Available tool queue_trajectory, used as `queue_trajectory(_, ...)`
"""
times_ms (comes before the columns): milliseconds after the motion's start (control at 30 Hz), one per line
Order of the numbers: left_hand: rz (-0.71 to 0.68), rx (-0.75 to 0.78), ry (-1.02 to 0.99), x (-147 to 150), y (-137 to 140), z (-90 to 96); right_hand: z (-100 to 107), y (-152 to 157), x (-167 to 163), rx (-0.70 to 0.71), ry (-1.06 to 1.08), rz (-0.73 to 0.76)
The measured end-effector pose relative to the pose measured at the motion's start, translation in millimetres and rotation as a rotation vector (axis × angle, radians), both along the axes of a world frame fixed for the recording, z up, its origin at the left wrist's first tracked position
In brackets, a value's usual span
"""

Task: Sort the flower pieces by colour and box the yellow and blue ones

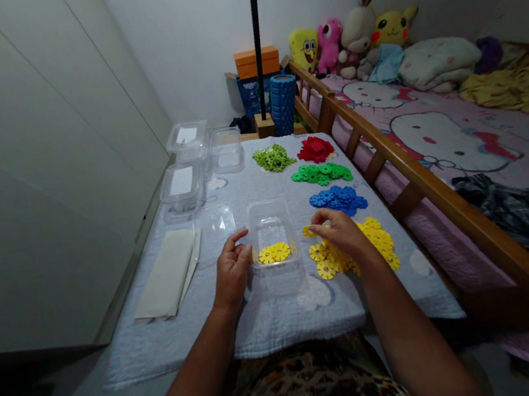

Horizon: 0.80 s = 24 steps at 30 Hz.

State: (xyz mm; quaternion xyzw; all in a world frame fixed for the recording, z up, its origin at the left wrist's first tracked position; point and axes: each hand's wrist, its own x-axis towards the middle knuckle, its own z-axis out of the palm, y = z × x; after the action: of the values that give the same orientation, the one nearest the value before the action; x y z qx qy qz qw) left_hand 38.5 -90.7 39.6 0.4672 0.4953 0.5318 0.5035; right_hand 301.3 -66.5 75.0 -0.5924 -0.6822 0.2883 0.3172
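Our cloth-covered desk (275, 324) carried everything. The yellow pile (377, 236) lay at its near right, under our right arm, probably for short reaches. The clear box (266, 203) stood centrally before us, a few yellow discs (274, 253) inside. Our left hand (233, 271), half-open, touched its left side, presumably steadying it; our right hand (339, 233) pinched one notched disc (307, 231) by its edge, just right of the box.

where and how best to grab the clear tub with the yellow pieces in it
Probably by its two long side walls, just under the rim: the left hand from the left, where it is now, the other from the right. The clear tub stands upright and open, its right side free, and loose yellow pieces lie at the near end, so keep it level.
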Motion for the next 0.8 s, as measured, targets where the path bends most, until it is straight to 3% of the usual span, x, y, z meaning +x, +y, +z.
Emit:
queue_trajectory(100, 0.0, 0.006, -0.02, 0, 0, -0.3, 17, 1, -11, 0.125, 0.087, -0.079)
queue_trajectory(233, -0.018, -0.014, -0.014, 0, 1, -2.8, 31, 6, -39, 0.203, -0.12, 0.011)
queue_trajectory(533, -0.022, -0.021, -0.006, -2, 2, -5.5, 20, 20, -76, 0.171, -0.641, 0.286)
queue_trajectory(800, -0.016, -0.017, 0.008, -2, 2, -5.9, 21, 19, -79, 0.138, -0.671, 0.284)
